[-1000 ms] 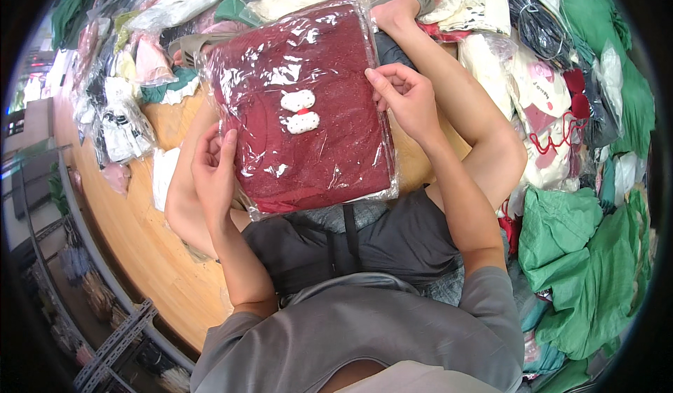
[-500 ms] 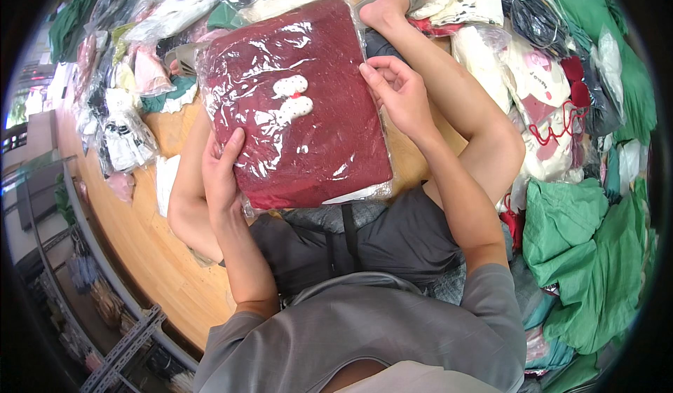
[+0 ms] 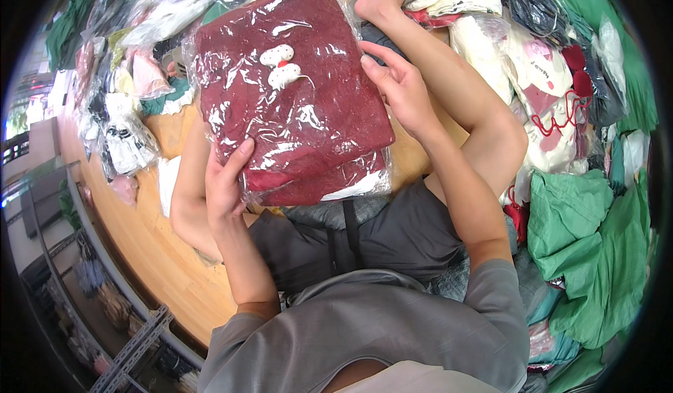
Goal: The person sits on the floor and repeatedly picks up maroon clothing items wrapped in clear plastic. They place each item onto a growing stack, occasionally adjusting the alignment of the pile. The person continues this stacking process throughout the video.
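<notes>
A folded maroon garment in a clear, crinkled plastic bag (image 3: 294, 113), with a white spotted cartoon figure (image 3: 280, 67) on it, is held above my lap. A second maroon bagged layer (image 3: 308, 183) with a white patch shows beneath its lower edge. My left hand (image 3: 228, 176) grips the lower left side, thumb on top and fingers mostly hidden behind. My right hand (image 3: 399, 88) holds the upper right edge between thumb and fingers.
Bagged clothes (image 3: 137, 127) in white, pink, dark and green lie in heaps around my crossed legs. Crumpled green sacks (image 3: 575, 211) lie at my right. At my left are wooden flooring (image 3: 182, 295) and metal shelving (image 3: 137, 344) with stock on it.
The upper bag has shifted upward and away from me, exposing a second maroon layer under it. My right hand has moved up with it; my left thumb sits slightly lower.
</notes>
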Action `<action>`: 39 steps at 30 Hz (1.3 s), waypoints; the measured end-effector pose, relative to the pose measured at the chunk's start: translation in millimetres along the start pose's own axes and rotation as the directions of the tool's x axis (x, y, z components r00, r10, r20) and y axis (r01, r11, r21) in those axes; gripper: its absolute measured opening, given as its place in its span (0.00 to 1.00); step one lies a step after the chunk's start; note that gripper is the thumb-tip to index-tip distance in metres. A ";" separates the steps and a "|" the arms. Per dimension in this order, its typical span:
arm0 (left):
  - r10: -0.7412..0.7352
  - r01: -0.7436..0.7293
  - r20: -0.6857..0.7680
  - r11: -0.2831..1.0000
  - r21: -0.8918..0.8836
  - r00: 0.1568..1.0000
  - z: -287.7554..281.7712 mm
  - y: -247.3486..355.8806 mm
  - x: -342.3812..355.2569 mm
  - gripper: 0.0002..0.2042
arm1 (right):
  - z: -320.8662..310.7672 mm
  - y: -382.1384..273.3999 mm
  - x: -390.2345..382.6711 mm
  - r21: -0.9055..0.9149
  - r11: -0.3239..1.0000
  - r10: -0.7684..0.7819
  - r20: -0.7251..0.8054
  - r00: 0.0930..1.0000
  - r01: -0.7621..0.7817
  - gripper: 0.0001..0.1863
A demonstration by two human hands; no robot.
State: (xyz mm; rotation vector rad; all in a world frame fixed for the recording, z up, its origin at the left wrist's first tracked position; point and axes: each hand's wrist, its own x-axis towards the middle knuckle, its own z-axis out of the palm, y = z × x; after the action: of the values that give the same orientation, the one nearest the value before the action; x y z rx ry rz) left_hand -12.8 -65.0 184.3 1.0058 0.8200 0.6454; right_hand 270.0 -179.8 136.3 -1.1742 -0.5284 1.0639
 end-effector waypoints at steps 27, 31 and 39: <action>0.158 -0.160 0.028 0.977 0.140 0.987 8.5 115.5 297.2 0.16 | 0.2 3.8 2.7 -0.030 0.996 0.091 0.162 0.983 -0.088 0.18; -0.157 0.183 -0.095 0.867 0.462 0.983 -86.9 27.3 393.3 0.19 | 4.5 3.7 3.0 0.004 0.994 0.107 0.214 0.971 -0.111 0.19; 0.017 0.143 -0.194 0.615 0.775 0.981 -50.0 34.6 341.3 0.29 | 8.3 7.9 -1.6 0.009 0.996 0.080 0.187 0.979 -0.083 0.22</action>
State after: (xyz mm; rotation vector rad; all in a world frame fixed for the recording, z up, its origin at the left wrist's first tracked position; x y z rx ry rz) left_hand 128.0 241.0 102.0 1.7310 1.3603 0.2865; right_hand 259.5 -177.2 132.1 -1.0948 -0.6203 1.2550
